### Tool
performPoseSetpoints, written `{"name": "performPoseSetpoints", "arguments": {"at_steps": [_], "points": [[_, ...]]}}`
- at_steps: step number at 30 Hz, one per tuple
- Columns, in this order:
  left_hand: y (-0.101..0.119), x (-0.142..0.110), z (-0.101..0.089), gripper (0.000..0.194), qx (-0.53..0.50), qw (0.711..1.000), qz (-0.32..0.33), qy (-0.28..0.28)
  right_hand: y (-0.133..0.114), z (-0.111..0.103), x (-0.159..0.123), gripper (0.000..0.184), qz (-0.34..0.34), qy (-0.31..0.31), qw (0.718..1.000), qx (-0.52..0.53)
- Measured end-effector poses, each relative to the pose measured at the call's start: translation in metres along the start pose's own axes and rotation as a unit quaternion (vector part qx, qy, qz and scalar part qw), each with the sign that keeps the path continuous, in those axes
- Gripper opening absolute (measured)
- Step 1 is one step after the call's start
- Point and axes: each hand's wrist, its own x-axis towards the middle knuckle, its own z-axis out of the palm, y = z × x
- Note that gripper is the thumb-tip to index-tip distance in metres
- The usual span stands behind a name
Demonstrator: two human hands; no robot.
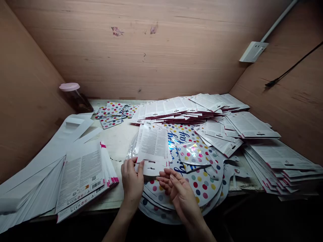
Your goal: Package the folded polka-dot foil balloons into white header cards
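Head view: the left hand (131, 181) pinches the lower left edge of a printed header card (152, 144), thumb on top and fingers behind, while the right hand (180, 198) sits close by, its fingers (168, 178) curled at the card's lower edge; the hands are near but not touching, and whether the right one grips cannot be told. The card lies tilted over a pile of polka-dot foil balloons (202, 181), with a smaller foil balloon (193, 154) just beside it. A light, even pinch suits this thin card, since it leaves the punched hang tab (151, 168) uncreased. Stacks of header cards crowd the far side (171, 107) and right (280, 154), and a barcoded stack (80, 174) lies to the left. The pale tabletop (118, 144) shows between that stack and the balloons, the only open strip near the hands. The balloon pile reaches the front table edge, so sweeping moves there have little margin, and plywood walls (151, 50) box in the back and sides.
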Motion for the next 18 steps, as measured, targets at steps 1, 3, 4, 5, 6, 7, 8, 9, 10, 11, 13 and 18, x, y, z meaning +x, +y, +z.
{"name": "performPoseSetpoints", "arguments": {"at_steps": [1,3,4,5,6,7,8,9,10,11,13,18], "points": [[0.003,-0.004,-0.003,0.032,-0.001,1.000,0.006,0.005,0.002,0.000,0.001,0.037,0.021,-0.003,0.999,0.032],[0.007,-0.014,-0.011,0.031,-0.025,1.000,0.013,-0.004,0.002,0.001,0.002,0.037,0.063,-0.012,0.994,0.083],[0.008,-0.021,-0.015,0.031,-0.045,0.999,0.016,-0.014,0.002,0.002,0.001,0.037,0.082,-0.013,0.991,0.104],[0.008,-0.029,-0.018,0.031,-0.066,0.997,0.019,-0.027,0.001,0.003,-0.001,0.038,0.096,-0.010,0.988,0.125],[0.006,-0.037,-0.021,0.032,-0.084,0.995,0.023,-0.043,0.001,0.003,-0.002,0.038,0.104,-0.005,0.984,0.143],[0.003,-0.045,-0.024,0.033,-0.092,0.994,0.029,-0.059,0.001,0.004,-0.004,0.039,0.113,0.001,0.981,0.160],[-0.001,-0.053,-0.025,0.033,-0.089,0.993,0.034,-0.074,0.002,0.005,-0.005,0.039,0.120,0.006,0.977,0.173],[-0.007,-0.060,-0.026,0.032,-0.076,0.992,0.040,-0.088,0.002,0.005,-0.007,0.039,0.127,0.010,0.975,0.183],[-0.012,-0.067,-0.027,0.031,-0.056,0.992,0.048,-0.098,0.002,0.006,-0.009,0.037,0.132,0.012,0.973,0.188],[-0.017,-0.072,-0.026,0.029,-0.033,0.993,0.054,-0.096,0.002,0.007,-0.011,0.034,0.128,0.013,0.974,0.186],[-0.024,-0.082,-0.025,0.025,0.008,0.995,0.054,-0.080,0.001,0.009,-0.016,0.029,0.096,0.002,0.983,0.159],[-0.026,-0.096,-0.027,0.051,-0.070,0.973,0.079,-0.205,0.000,0.010,-0.031,0.027,0.048,0.007,0.994,0.096]]}}
